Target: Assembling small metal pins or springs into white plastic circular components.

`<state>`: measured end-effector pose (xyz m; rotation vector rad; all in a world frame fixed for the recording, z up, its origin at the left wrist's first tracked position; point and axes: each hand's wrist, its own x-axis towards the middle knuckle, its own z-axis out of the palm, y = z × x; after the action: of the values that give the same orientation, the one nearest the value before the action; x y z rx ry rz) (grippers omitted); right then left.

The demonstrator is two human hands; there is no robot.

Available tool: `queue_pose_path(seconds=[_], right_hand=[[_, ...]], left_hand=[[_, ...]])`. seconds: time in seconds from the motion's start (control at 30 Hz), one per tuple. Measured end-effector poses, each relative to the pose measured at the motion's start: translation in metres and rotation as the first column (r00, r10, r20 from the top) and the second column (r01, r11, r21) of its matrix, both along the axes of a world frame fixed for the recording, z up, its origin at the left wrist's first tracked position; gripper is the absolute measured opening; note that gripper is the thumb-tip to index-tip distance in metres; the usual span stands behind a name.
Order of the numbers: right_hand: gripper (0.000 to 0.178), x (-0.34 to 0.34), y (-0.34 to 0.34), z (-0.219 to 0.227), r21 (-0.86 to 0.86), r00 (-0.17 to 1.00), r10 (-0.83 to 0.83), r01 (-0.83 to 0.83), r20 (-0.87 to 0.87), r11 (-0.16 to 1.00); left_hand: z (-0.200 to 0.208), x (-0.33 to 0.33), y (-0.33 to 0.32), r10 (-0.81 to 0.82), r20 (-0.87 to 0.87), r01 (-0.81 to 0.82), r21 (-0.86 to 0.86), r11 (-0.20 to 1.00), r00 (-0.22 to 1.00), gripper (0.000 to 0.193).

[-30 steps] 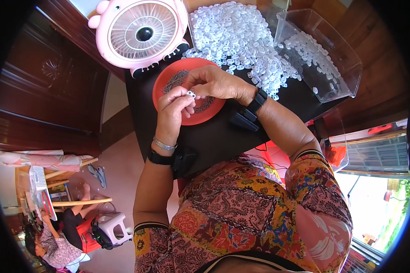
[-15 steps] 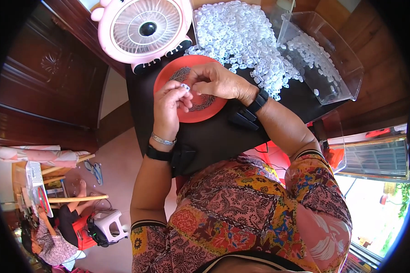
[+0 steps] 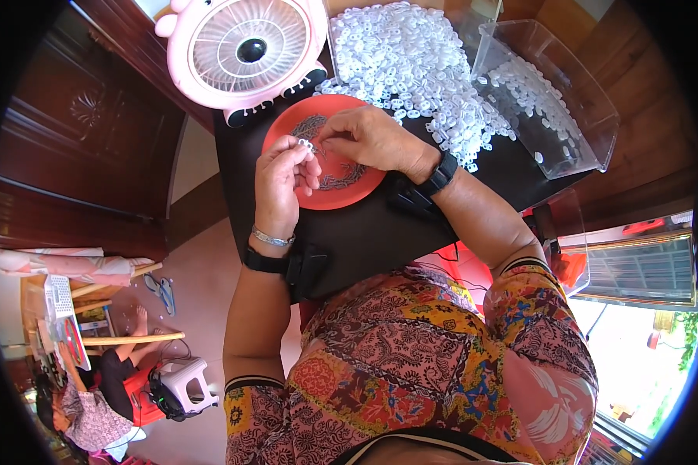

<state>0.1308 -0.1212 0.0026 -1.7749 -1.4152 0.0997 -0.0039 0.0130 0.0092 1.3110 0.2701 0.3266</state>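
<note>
Both hands work above a red dish, the left one pinching a small white piece.
At the tabletop's far-left corner stands a pink fan, its top cut off by the view; the dish sits near the left edge. The left hand nips the piece between thumb and forefinger, other fingers loosely curled; its long axis seems to run roughly left to right, but fingertips cover part of it. The right hand, just beside, brings thumb and forefinger together; whether they grip anything cannot be told. It hides some grey metal bits in the dish. Rightward, along the far edge, come heaped white pieces, then a clear bin.
</note>
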Motion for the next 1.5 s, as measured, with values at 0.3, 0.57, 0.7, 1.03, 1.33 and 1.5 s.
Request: queue_pose_path(seconds=[0.3, 0.57, 0.7, 1.03, 1.33, 1.5], right_hand=[[0.015, -0.012, 0.001, 0.008, 0.071, 0.892, 0.200, -0.188, -0.405, 0.980], [0.015, -0.010, 0.002, 0.003, 0.045, 0.804, 0.182, -0.191, -0.565, 0.981], [0.014, -0.011, 0.002, 0.006, 0.045, 0.808, 0.170, -0.176, -0.564, 0.983], [0.018, -0.015, 0.002, 0.005, -0.009, 0.933, 0.026, -0.032, -0.360, 0.999], [0.017, -0.014, 0.000, 0.008, -0.028, 0.959, 0.041, -0.051, -0.281, 0.998], [0.015, -0.011, -0.001, 0.007, -0.025, 0.861, 0.161, -0.197, -0.483, 0.980]], left_hand=[[0.001, 0.000, -0.001, -0.030, 0.014, 0.031, -0.085, 0.996, 0.999, 0.017], [0.003, -0.001, -0.004, -0.040, 0.032, 0.040, -0.001, 0.999, 0.999, 0.017], [0.002, 0.000, -0.004, -0.018, 0.040, 0.016, 0.043, 0.999, 0.999, 0.017], [-0.004, 0.002, -0.003, 0.054, 0.126, -0.063, 0.069, 0.996, 0.991, 0.014], [-0.005, 0.001, -0.007, -0.056, 0.061, 0.040, 0.230, 0.972, 0.997, 0.011], [-0.004, 0.000, -0.004, -0.046, 0.069, 0.039, 0.104, 0.994, 0.997, 0.016]])
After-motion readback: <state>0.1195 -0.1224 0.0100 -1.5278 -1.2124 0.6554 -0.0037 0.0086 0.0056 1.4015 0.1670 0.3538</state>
